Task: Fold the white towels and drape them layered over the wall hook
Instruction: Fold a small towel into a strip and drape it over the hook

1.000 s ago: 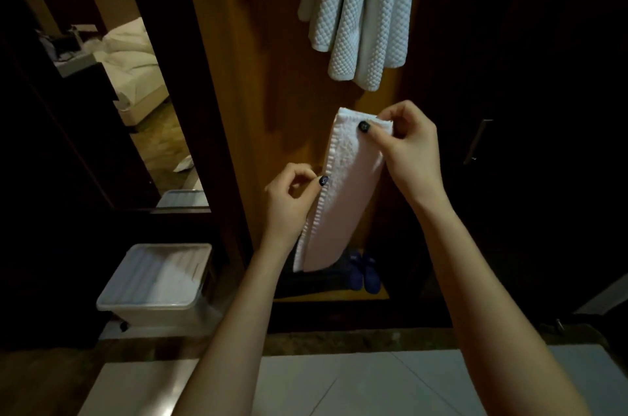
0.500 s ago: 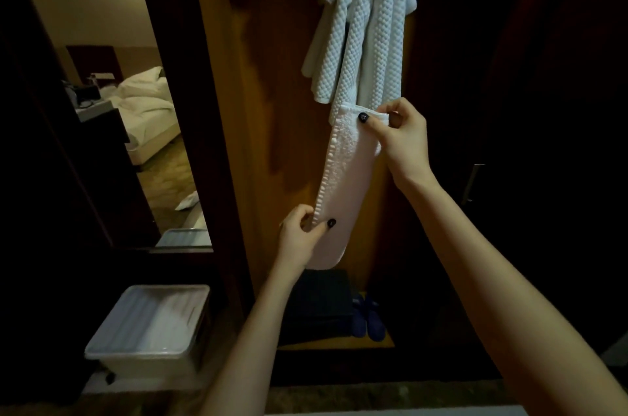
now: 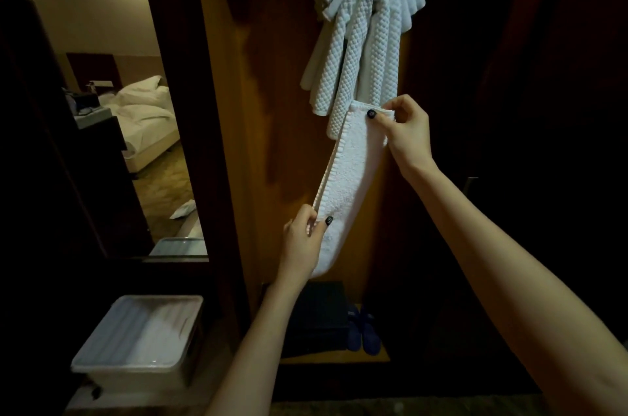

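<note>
- Holds the folded towel (image 3: 350, 177) as a long, narrow strip of soft white terry with a bumpy, ribbed left edge, slanting in front of the wooden panel (image 3: 272, 109).
- Pinches its squared top end between thumb and curled fingers of the right hand (image 3: 407, 133), overlapping the lowest tips of the hanging towels (image 3: 356, 51).
- Pinches its ribbed edge, near the rounded lower end, between thumb and curled fingers of the left hand (image 3: 302, 242).
- Shows the hanging towels as waffle-weave strips drooping in a tight loop, capped by smoother bands fanned in stacked arcs.
- Shows a translucent rectangular plastic bin (image 3: 142, 378) at lower left and blue slippers (image 3: 363, 334) below the panel.
</note>
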